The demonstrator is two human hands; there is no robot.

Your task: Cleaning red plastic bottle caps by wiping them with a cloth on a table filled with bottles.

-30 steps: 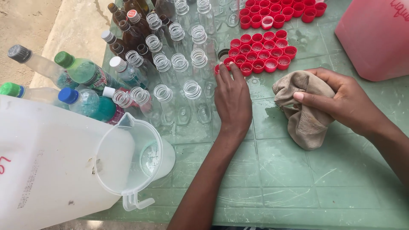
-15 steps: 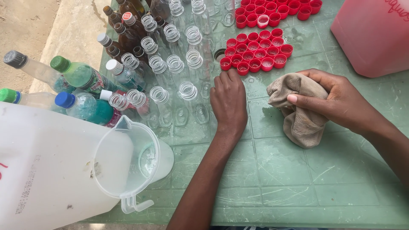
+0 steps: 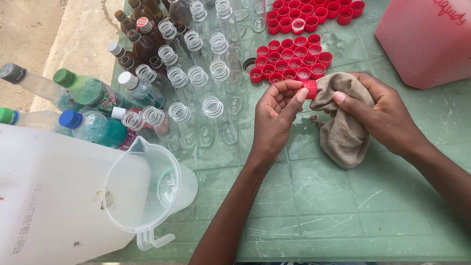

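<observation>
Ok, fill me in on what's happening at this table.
A person holds a red bottle cap in the left hand and presses a beige cloth against it with the right hand. More red caps lie open side up in a cluster just beyond, on the green table. Rows of empty clear bottles without caps stand to the left, with a clear plastic jug and a white container nearer the camera.

Left hand [image 3: 274, 115] raised, fingertips pinched; right hand [image 3: 382, 115] palm-down, fingers curled, both forearms angled inward.
</observation>
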